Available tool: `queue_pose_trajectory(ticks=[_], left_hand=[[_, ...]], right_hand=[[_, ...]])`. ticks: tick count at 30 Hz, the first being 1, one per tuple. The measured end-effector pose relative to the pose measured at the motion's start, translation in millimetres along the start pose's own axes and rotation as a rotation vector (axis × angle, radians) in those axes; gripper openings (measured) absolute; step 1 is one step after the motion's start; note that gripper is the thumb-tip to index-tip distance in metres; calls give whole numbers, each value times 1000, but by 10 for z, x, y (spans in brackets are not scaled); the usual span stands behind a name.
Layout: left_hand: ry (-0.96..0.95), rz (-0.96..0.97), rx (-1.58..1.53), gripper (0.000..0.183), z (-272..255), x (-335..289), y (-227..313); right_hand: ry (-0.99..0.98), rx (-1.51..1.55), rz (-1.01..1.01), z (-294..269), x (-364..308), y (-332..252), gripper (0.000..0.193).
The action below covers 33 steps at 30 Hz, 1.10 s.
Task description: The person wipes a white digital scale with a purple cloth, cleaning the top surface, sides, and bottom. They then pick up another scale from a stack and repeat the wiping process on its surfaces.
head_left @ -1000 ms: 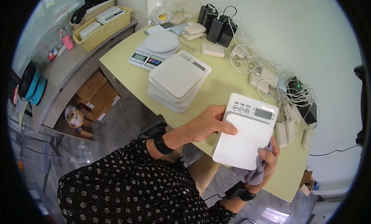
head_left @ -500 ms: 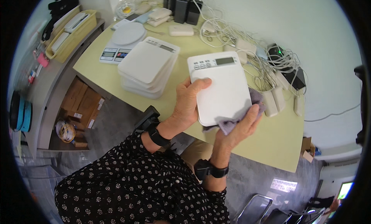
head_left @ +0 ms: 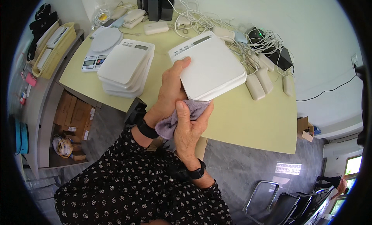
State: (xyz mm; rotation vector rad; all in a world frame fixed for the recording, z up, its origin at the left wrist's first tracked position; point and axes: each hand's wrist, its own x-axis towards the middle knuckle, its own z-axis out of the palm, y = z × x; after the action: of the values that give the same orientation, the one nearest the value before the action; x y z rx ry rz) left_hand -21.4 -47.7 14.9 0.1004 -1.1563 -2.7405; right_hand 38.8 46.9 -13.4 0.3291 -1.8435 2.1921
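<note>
A white digital kitchen scale is held tilted above the table. My left hand grips its left edge, thumb on the top face and the other fingers hidden beneath. With my right hand I pinch a purple-grey cloth against the scale's near corner; part of the cloth hangs over toward my left wrist. Left of my hands, several similar white scales lie stacked on the table. Behind that stack sits another scale with a round white platform.
The pale yellow-green table has a curved edge. Tangled white cables, black power adapters and white power banks lie along its back. A yellow basket stands on a shelf at left. Metal-framed chairs and a person are at lower right.
The scale has turned clockwise and its near edge has tipped up. My right hand and the cloth have moved left, from its right side to its near corner.
</note>
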Motion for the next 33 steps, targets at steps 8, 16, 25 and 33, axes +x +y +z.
queue_pose_trajectory(ticks=[8, 16, 25, 33], left_hand=[[104, -117, -350, 44, 119, 130, 52], [47, -220, -360, 45, 80, 71, -60], [37, -237, -235, 51, 67, 114, -4], [34, -68, -201, 48, -58, 174, -154]], right_hand=[[218, 102, 45, -525, 155, -240, 59], [109, -462, -460, -682, 720, -423, 61], [-267, -675, -521, -386, 28, -293, 58], [14, -859, -557, -659, 369, -490, 44]])
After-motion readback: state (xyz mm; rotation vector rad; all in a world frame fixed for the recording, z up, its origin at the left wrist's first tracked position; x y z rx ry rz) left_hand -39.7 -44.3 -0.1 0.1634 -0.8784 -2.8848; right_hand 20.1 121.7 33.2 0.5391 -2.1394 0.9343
